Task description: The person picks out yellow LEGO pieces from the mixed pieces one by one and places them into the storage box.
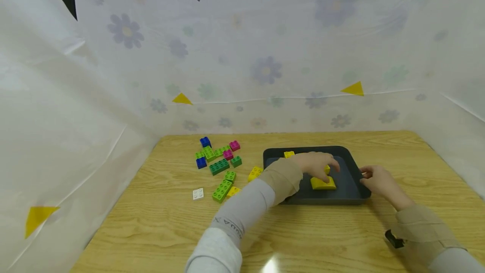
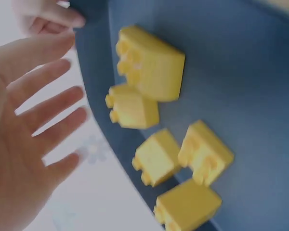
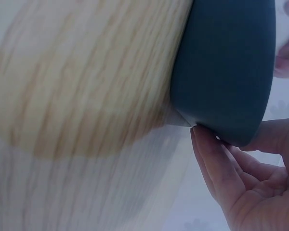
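A dark plastic tray (image 1: 322, 201) sits on the wooden table in front of me. Over its middle, my left hand (image 1: 316, 164) reaches with spread, slightly bent fingers and nothing in them. Several yellow toy building bricks (image 2: 156, 67) lie in the tray close to that hand; some have their studs turned sideways. One wide yellow brick (image 1: 323, 183) shows just below the left fingertips, and the left hand and forearm hide part of the tray. At the tray's right side, my right hand (image 1: 380, 182) pinches the rim between thumb and fingers (image 3: 216, 163).
Left of the tray lie loose bricks: lime green (image 1: 222, 190), dark green (image 1: 219, 167), blue (image 1: 201, 162) and pink (image 1: 234, 145), plus a flat white one (image 1: 198, 194). A yellow brick (image 1: 255, 173) is just outside the tray's left edge. Flower-patterned sheeting (image 1: 227, 66) surrounds the table.
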The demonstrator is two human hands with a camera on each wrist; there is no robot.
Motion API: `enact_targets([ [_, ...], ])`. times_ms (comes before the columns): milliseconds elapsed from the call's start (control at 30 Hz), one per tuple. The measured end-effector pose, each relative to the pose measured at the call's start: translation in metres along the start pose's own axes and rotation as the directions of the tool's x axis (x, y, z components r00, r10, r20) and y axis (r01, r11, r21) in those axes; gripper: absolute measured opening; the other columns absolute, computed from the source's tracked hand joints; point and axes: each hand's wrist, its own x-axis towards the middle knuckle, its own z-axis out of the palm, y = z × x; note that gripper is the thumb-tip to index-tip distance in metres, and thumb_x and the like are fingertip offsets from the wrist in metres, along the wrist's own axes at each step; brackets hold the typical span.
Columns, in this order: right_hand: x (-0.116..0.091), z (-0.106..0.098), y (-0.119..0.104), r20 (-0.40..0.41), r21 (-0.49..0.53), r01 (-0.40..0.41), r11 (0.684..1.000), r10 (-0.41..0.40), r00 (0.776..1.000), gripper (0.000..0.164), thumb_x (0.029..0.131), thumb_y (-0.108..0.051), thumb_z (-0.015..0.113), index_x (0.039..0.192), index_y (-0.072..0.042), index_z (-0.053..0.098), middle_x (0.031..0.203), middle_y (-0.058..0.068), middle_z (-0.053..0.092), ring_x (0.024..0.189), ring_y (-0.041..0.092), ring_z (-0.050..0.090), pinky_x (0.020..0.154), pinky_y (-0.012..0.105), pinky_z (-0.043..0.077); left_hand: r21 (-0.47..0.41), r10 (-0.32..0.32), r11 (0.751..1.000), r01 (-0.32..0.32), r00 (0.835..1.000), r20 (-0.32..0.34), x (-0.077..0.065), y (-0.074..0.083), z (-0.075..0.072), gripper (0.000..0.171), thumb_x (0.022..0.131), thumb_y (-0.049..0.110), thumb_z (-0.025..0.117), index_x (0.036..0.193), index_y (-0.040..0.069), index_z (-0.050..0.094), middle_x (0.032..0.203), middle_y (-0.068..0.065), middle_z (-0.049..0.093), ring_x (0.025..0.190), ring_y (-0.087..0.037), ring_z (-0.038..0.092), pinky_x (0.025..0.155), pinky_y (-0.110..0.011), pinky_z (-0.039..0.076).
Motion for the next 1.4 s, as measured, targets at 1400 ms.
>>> enact_targets([
  [1400, -0.002, -0.001, -0.003, 0.015, 0.008, -0.013, 1.000, 0.013, 1.000, 0.040, 0.084, -0.002, 0.055, 0.114, 0.023, 0.045, 0.097, 0.036, 0.054, 0.086, 0.045, 0.054, 0.061, 0.038, 0.049, -0.190, -0.446, 0.895, 0.403, 0.805, -0.391, -0.113, -0.132, 0.038, 0.080, 0.082, 0.034, 0.065, 0.147, 0.026, 0.019, 0.151, -0.009, 0.019, 0.137, -0.030, 0.018, 0.110, -0.050, 0.016],
])
